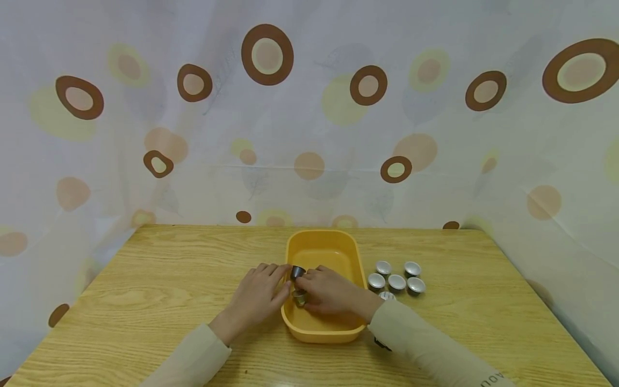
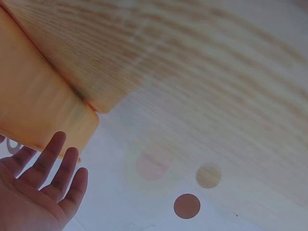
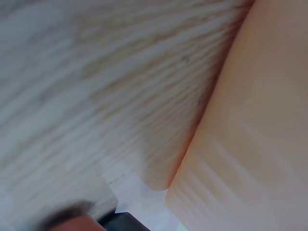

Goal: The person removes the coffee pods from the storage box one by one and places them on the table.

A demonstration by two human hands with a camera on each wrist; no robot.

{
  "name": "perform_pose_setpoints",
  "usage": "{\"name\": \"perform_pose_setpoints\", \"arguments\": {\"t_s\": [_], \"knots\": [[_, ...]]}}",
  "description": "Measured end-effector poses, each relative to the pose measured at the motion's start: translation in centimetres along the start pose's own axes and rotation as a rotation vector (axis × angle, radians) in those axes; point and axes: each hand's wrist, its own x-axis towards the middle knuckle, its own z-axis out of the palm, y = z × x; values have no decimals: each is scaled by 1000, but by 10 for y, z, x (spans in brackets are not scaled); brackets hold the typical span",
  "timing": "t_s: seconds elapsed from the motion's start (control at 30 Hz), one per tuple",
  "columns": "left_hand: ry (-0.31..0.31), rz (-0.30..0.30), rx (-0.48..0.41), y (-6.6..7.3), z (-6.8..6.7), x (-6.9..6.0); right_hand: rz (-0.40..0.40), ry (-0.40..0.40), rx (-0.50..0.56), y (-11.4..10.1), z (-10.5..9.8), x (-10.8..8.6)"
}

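Note:
A yellow plastic bin stands on the wooden table. My left hand reaches over its left rim, fingers mostly straight in the left wrist view; the index fingertip is beside a dark coffee capsule. Inside the bin, my right hand has curled fingers and pinches a gold coffee capsule, just in front of the dark one. Its palm side is hidden. Whether the left fingertips touch the dark capsule is hard to tell. The right wrist view shows the bin's outer wall, not the fingers.
Several coffee capsules with pale lids stand to the right of the bin, one partly covered by the right sleeve. A small black object shows below that sleeve. A patterned curtain surrounds the wooden table.

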Motion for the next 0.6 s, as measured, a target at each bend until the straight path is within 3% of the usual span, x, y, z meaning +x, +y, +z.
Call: {"name": "perform_pose_setpoints", "arguments": {"t_s": [0.33,0.6], "knots": [[5,6,-11,0,0,0,-89,36,-91,1,2,-1],[7,7,-15,1,-1,0,-68,2,-86,-4,0,0]]}}
